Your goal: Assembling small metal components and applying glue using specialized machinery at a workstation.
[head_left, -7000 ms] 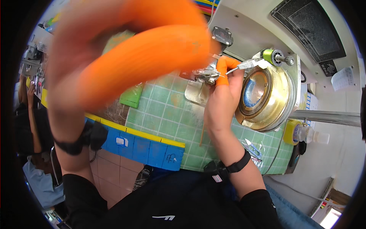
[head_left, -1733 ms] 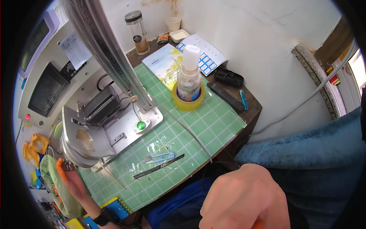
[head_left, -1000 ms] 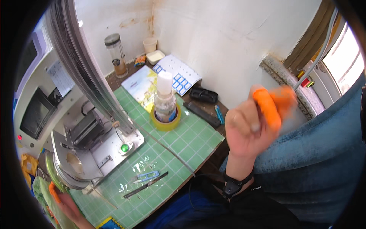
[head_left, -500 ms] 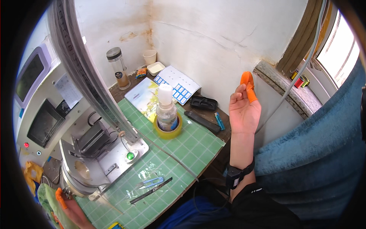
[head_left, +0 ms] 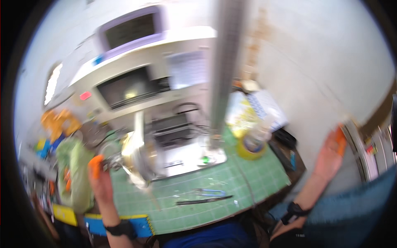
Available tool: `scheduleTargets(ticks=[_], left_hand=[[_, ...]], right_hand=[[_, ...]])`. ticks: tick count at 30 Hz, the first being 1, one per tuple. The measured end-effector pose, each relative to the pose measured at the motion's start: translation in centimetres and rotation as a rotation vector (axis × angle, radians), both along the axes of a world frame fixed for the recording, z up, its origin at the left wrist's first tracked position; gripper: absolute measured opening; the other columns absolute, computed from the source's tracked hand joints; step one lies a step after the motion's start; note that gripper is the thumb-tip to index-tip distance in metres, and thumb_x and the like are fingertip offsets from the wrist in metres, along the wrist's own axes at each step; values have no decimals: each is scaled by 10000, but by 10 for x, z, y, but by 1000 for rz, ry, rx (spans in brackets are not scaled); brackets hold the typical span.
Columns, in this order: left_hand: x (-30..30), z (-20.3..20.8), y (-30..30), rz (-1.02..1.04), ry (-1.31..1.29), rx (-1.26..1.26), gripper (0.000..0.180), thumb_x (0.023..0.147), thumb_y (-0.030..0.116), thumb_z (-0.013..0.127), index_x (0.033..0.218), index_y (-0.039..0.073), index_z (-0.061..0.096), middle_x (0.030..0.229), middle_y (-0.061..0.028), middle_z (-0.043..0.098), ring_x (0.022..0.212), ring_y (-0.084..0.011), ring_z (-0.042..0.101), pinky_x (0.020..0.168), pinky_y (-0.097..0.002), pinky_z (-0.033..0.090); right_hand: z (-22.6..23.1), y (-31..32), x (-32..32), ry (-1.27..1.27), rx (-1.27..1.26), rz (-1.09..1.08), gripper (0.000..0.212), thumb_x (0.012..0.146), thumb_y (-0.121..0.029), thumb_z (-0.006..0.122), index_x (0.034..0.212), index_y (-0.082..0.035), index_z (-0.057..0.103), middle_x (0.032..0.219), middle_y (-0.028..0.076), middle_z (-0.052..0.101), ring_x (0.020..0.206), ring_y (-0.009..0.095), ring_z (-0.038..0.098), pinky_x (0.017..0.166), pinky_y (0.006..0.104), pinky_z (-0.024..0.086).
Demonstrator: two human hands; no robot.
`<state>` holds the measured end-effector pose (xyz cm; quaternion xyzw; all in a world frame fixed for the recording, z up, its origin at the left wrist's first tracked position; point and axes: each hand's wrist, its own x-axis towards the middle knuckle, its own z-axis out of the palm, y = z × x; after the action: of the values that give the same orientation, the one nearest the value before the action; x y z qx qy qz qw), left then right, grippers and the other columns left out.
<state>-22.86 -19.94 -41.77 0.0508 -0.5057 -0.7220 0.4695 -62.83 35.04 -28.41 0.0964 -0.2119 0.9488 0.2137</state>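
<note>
The picture is smeared by motion. My left hand (head_left: 101,178), with an orange finger cover, is closed at the metal spindle end (head_left: 113,162) on the left side of a machine with a round pale wheel (head_left: 138,159). My right hand (head_left: 330,155) is raised at the far right in front of the white wall. It wears orange finger covers too; its fingers are too blurred to read. Small blue-handled snips (head_left: 211,192) and a thin dark strip (head_left: 203,201) lie on the green gridded mat (head_left: 194,219) between my arms.
A bottle (head_left: 258,135) stands in a yellow tape roll (head_left: 250,152) on the right of the mat, near papers (head_left: 266,108). A grey upright post (head_left: 227,70) rises beside the machine's screens (head_left: 128,87). Left are a light green cloth (head_left: 78,173) and a blue board (head_left: 142,226).
My view has swung left, so the machine is now nearer the middle. My right hand appears lower and farther right. My left hand, partly cut off before, shows more fully at the spindle.
</note>
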Motion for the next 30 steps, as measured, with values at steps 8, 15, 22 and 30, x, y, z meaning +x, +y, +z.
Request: scheduleTargets(ticks=[8, 15, 22, 30], left_hand=[[-20, 33, 38, 150, -46, 14, 214, 1035, 155, 599, 1205, 43, 665, 1188, -42, 682, 1050, -130, 588, 952, -309, 440], [-12, 33, 43, 141, -55, 24, 194, 1050, 131, 568, 1187, 46, 675, 1175, -46, 691, 983, -108, 579, 895, -280, 445], [-23, 36, 40, 143, -98, -10, 218, 1050, 163, 570, 1200, 37, 664, 1169, -33, 680, 1004, -113, 572, 920, -290, 438], [-15, 28, 28, 130, 11, -35, 213, 1065, 155, 538, 1187, 34, 664, 1165, -48, 680, 970, -118, 562, 911, -292, 442]], right_hand=[[1, 3, 5, 78, -106, 231, 487, 1064, -214, 447, 1479, 39, 467, 1569, 230, 436, 1452, 313, 432, 1200, 429, 336], [10, 17, 14, 209, -79, 322, 509, 1052, -230, 461, 1454, 82, 455, 1547, 266, 431, 1452, 340, 408, 1218, 444, 298], [-2, 3, -3, 213, -8, 513, 538, 1040, -245, 475, 1429, 125, 443, 1526, 303, 426, 1452, 367, 385, 1237, 460, 259], [2, 9, 6, 228, 66, 641, 578, 1026, -262, 491, 1400, 174, 428, 1501, 345, 421, 1452, 397, 358, 1258, 477, 214]])
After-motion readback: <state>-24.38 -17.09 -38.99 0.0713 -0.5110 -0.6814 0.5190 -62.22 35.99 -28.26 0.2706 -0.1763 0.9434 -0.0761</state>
